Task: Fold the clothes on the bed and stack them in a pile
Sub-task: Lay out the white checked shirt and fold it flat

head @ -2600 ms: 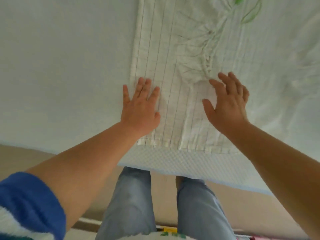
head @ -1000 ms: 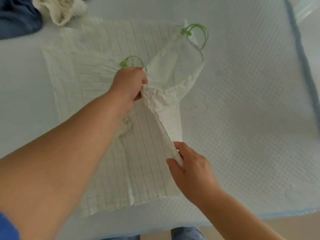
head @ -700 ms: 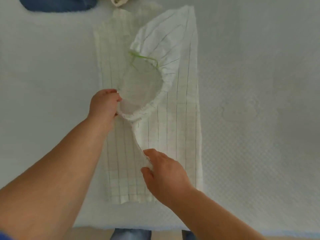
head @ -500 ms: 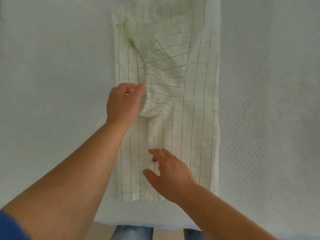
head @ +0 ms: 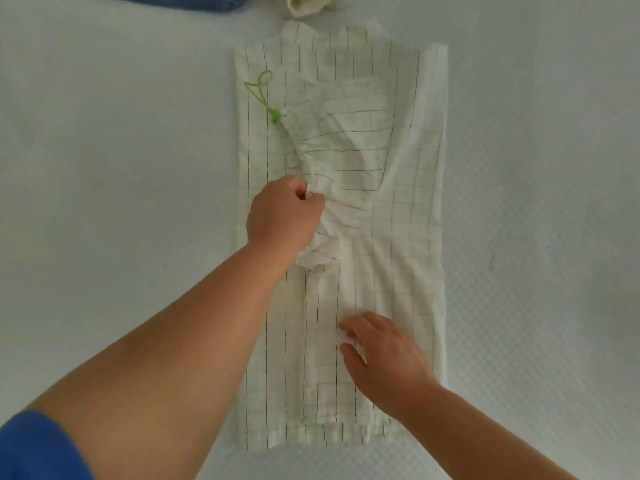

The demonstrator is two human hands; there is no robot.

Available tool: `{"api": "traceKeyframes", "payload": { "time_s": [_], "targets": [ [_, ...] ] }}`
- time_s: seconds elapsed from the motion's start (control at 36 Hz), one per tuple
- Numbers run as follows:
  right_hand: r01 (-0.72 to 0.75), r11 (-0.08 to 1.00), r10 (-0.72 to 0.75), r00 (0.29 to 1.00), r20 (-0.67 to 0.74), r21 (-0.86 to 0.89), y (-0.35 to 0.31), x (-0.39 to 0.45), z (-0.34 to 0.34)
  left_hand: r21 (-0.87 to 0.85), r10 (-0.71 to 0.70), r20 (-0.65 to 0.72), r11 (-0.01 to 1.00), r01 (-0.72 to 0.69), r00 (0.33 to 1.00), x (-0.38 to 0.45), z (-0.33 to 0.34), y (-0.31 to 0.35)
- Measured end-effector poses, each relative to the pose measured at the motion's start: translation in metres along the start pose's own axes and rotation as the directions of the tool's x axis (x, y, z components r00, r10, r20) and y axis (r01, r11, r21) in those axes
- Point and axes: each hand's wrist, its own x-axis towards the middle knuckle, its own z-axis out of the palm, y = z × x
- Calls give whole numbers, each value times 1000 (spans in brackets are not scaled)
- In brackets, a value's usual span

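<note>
left hand (head: 282, 220) fisted — right hand (head: 384, 355) flat

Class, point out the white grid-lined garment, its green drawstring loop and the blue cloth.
white grid-lined garment (head: 408, 265), head view, flat right panel.
green drawstring loop (head: 260, 87), head view, cord loop.
blue cloth (head: 180, 1), head view, lower edge.

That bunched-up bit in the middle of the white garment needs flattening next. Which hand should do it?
Left. The left hand already grips the bunched fabric; the right hand lies open lower down on the garment, pinning it.
</note>
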Motion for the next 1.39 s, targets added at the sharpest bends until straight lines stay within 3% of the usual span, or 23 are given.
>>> {"api": "traceKeyframes", "payload": {
  "time_s": [0.08, 0.19, 0.25, 0.31, 0.42, 0.5, 0.58, 0.67, 0.72, 0.78, 0.83, 0.92, 0.97, 1.03, 1.08, 1.14, 1.19, 1.28, 1.39],
  "targets": [
    [16, 999, -15, 1000, -9, 31, -1, 1, -3, -37, 45, -83, 998, -49, 995, -11, -10, -6],
    [52, 998, -48, 996, -72, 46, -3, 3, -12, -40, -113, 60, 992, 116, 992, -17, -9, -18],
    [54, 997, -39, 974, -224, 63, -4, 11, -24, -68, -200, 98, 976, 207, 975, -10, -9, -16],
    [48, 996, -12, 905, -426, 73, -1, 27, -40, -124, -256, 111, 955, 269, 960, 3, -8, -7],
    [-183, 917, 334, 837, -433, 353, 14, 83, -87, -221, -335, 127, 908, 355, 934, 34, -9, 15],
    [-282, 827, 498, 768, -403, 487, 28, 134, -121, -389, -407, 222, 796, 463, 886, 53, -11, 32],
    [-305, 813, 533, 732, -424, 495, 36, 177, -147, -480, -349, 161, 790, 382, 923, 64, -10, 40],
    [-329, 782, 572, 715, -401, 529, 39, 210, -165, -479, -189, -49, 866, 143, 981, 60, -7, 35],
    [-294, 799, 547, 717, -432, 525, 41, 223, -171, -443, -66, -202, 896, -31, 977, 48, -5, 32],
    [-253, 858, 478, 710, -517, 447, 44, 231, -173, -408, -15, -308, 905, -118, 951, 41, -2, 26],
    [-221, 880, 440, 710, -550, 420, 46, 233, -174, -377, -43, -336, 922, -92, 941, 42, 2, 19],
    [-209, 864, 459, 704, -543, 459, 47, 233, -172, -351, -186, -292, 933, 75, 938, 51, 5, 10],
    [-247, 912, 401, 698, -593, 327, 47, 226, -167, -298, -251, -295, 941, 161, 922, 50, 5, 8],
    [-238, 962, 265, 706, -657, 132, 45, 212, -161, -177, -206, -342, 972, 152, 917, 43, 4, 9],
    [-149, 988, 84, 760, -645, -48, 43, 190, -150, 26, -12, -377, 999, 24, 926, 31, 6, 11],
    [-31, 984, -74, 825, -561, -176, 41, 163, -133, 232, 253, -269, 953, -193, 929, 17, 11, 17],
    [44, 961, -160, 896, -414, -275, 44, 132, -107, 324, 429, -54, 862, -391, 902, 7, 22, 19],
    [23, 903, -103, 981, -165, -429, 66, 97, -73, 432, 429, 247, 754, -495, 869, 6, 40, 9],
    [-53, 851, -12, 993, -120, -522, 101, 82, -66, 555, 361, 355, 661, -506, 862, 13, 55, -8]
  ]
}}
